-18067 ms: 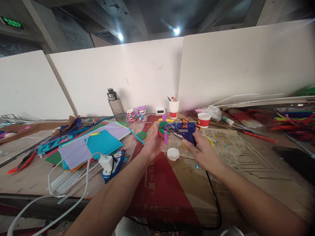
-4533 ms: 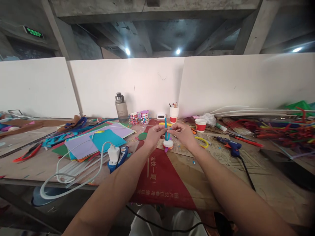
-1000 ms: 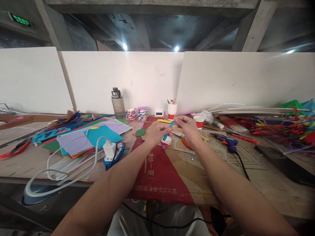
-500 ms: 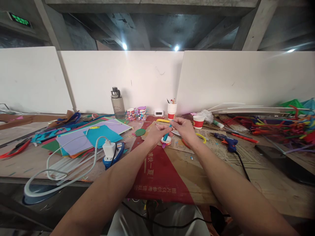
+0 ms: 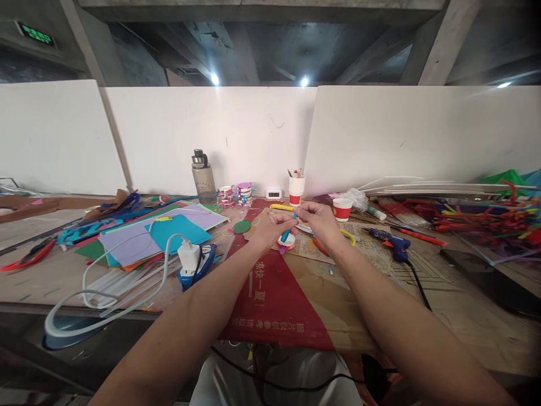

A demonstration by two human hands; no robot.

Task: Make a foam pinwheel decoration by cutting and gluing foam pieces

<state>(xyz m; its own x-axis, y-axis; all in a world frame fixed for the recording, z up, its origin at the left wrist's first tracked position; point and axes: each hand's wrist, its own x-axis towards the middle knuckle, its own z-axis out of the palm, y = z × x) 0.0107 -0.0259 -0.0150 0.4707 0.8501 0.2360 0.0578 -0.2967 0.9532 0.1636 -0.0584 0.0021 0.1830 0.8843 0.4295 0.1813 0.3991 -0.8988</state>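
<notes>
My left hand (image 5: 270, 228) and my right hand (image 5: 316, 220) meet over the middle of the workbench. Between their fingertips they pinch a thin blue strip (image 5: 288, 230) that slants down to a small round white lid (image 5: 286, 241) with red and purple foam under it. The left hand steadies the strip near the lid; the right hand grips the strip's upper end. A green foam disc (image 5: 242, 227) lies just left of the left hand.
A blue glue gun (image 5: 391, 243) with a black cord lies to the right, by scissors (image 5: 321, 246) and a yellow loop. Coloured foam sheets (image 5: 147, 239), a white charger (image 5: 189, 256), a water bottle (image 5: 203, 180) and paper cups (image 5: 341, 208) crowd the bench.
The glue gun once held in my right hand now lies on the bench. Over the last second both hands stayed at the strip, the right hand dropping slightly toward the lid.
</notes>
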